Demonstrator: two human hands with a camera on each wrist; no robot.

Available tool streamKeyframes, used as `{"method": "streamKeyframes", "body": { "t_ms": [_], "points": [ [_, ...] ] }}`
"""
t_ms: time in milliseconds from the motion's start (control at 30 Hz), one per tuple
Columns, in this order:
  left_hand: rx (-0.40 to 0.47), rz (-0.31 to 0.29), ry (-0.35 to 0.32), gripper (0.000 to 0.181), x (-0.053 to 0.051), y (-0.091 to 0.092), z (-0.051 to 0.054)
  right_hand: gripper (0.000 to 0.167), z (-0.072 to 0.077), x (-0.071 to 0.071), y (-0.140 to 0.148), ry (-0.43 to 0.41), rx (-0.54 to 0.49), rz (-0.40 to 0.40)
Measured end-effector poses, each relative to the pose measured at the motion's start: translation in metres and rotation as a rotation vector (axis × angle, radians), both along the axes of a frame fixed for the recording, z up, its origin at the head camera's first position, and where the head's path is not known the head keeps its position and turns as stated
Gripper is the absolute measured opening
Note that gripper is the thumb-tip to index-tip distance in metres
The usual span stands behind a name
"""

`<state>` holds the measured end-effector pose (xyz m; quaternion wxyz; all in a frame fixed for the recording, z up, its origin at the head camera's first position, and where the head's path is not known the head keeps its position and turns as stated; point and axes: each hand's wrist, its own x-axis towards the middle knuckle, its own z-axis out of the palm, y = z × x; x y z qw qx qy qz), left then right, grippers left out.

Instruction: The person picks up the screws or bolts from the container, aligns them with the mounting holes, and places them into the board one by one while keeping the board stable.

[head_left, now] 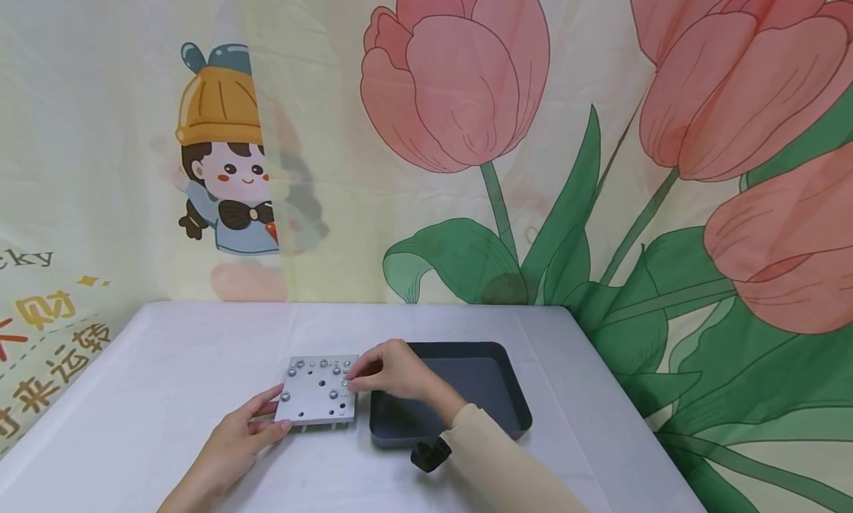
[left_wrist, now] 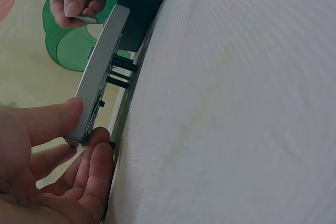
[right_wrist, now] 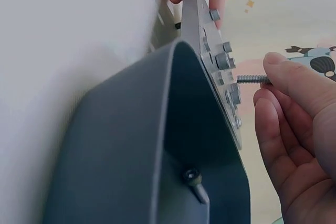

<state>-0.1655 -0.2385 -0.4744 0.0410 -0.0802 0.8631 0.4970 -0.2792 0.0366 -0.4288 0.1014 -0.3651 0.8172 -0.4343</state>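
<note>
A square metal plate (head_left: pixel 313 403) with holes and several socket-head screws in its top face sits at the table's middle. My left hand (head_left: pixel 235 440) grips its left edge, thumb against one face and fingers on the other side. Screw ends (left_wrist: pixel 119 80) stick out from the plate's underside. Over the plate's right side, my right hand (head_left: pixel 393 372) pinches a threaded screw (right_wrist: pixel 252 78) between thumb and fingers. The screw's shaft points at the plate's upper face; its head is hidden by the fingers. Whether its tip touches the plate, I cannot tell.
Right of the plate stands a dark grey tray (head_left: pixel 480 344) with raised walls, partly under my right forearm. One loose socket-head screw (right_wrist: pixel 194 179) lies inside it. A white cloth (head_left: pixel 200 365) covers the table, and a printed curtain (head_left: pixel 320 202) hangs behind.
</note>
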Motion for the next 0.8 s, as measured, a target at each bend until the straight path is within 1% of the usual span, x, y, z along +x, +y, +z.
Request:
{"method": "streamKeyframes", "body": {
  "t_ms": [233, 533, 800],
  "points": [
    [-0.004, 0.002, -0.001, 0.080, -0.0003, 0.0006, 0.0010, 0.009, -0.0027, 0.0025, -0.0058, -0.020, -0.003, 0.008],
    [-0.005, -0.002, -0.002, 0.079, -0.0004, 0.0003, 0.0010, 0.010, -0.0070, 0.0049, -0.0074, 0.016, 0.003, 0.027],
    [-0.001, 0.001, -0.010, 0.080, -0.0011, -0.0004, 0.0000, 0.012, -0.0095, 0.0073, -0.0082, 0.008, 0.002, 0.025]
  ]
}}
